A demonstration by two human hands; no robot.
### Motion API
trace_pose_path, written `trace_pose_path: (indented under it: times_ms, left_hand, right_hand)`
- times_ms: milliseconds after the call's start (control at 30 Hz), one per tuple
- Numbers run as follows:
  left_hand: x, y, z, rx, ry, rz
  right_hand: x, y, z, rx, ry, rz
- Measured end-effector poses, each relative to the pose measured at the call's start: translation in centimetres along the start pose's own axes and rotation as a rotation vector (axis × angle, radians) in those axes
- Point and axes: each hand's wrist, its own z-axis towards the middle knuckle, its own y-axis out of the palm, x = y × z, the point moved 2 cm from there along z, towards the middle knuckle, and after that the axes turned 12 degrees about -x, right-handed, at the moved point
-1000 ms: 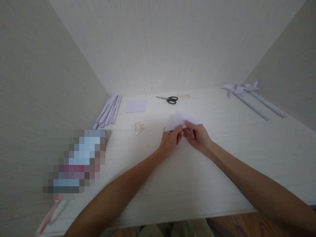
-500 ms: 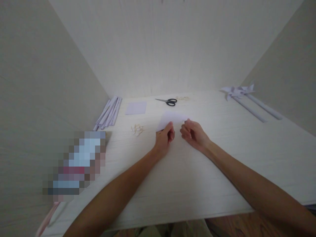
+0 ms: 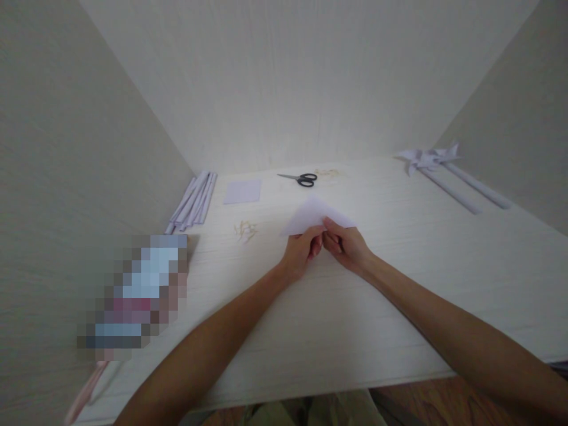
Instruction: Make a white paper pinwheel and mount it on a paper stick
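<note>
A pale lilac sheet of paper (image 3: 313,213) shows a triangular outline, its point toward the back wall. My left hand (image 3: 304,251) is closed on the near edge, thumb on top. Right beside it, my right hand (image 3: 346,242) pinches the same edge with the thumb pressed on the paper. The hands nearly touch at the middle of that edge, and the fingers under the paper are partly hidden. Beyond the paper lie scissors (image 3: 302,179) with black handles, blades pointing left. To the left is a small heap of thin tan pieces (image 3: 245,231).
A square lilac paper (image 3: 242,191) lies at the back left, beside a stack of rolled paper sticks (image 3: 195,200). Two paper pinwheels (image 3: 428,160) on sticks lie at the back right. More tan pieces (image 3: 327,173) sit near the scissors. A pixelated object (image 3: 142,290) stands at the left edge.
My hands have come together along the near edge of the paper. The paper now shows a clear triangular shape, with its right corner extending past my right thumb.
</note>
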Motion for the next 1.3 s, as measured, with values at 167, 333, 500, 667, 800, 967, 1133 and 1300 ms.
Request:
trace_pose_path:
  times_ms: [167, 333, 500, 667, 800, 967, 1133, 1300]
  left_hand:
    - [0.1, 0.1, 0.2, -0.064, 0.024, -0.138]
    - [0.4, -0.4, 0.3, -0.034, 0.016, -0.201]
    - [0.8, -0.9, 0.5, -0.002, 0.039, -0.231]
    - [1.7, -2.8, 0.6, 0.076, 0.155, -0.41]
    - [1.4, -2.2, 0.5, 0.006, 0.148, -0.33]
    - [0.2, -0.2, 0.3, -0.057, 0.073, 0.011]
    - [0.1, -0.4, 0.3, 0.027, 0.042, 0.106]
    - [0.3, -0.1, 0.1, 0.029, 0.011, 0.231]
  right_hand:
    - [-0.3, 0.0, -0.1, -0.037, 0.027, 0.043]
    - [-0.9, -0.7, -0.1, -0.012, 0.039, 0.088]
    - [-1.5, -1.5, 0.0, 0.025, 0.036, 0.096]
    - [-2.6, -3.0, -0.2, 0.149, -0.088, 0.196]
    - [-2.2, -2.2, -0.1, 0.132, -0.08, 0.191]
    - [-0.9, -0.2, -0.1, 0.031, -0.03, 0.019]
    - [-0.5, -0.1, -0.2, -0.017, -0.011, -0.033]
    - [-0.1, 0.0, -0.1, 0.001, -0.031, -0.017]
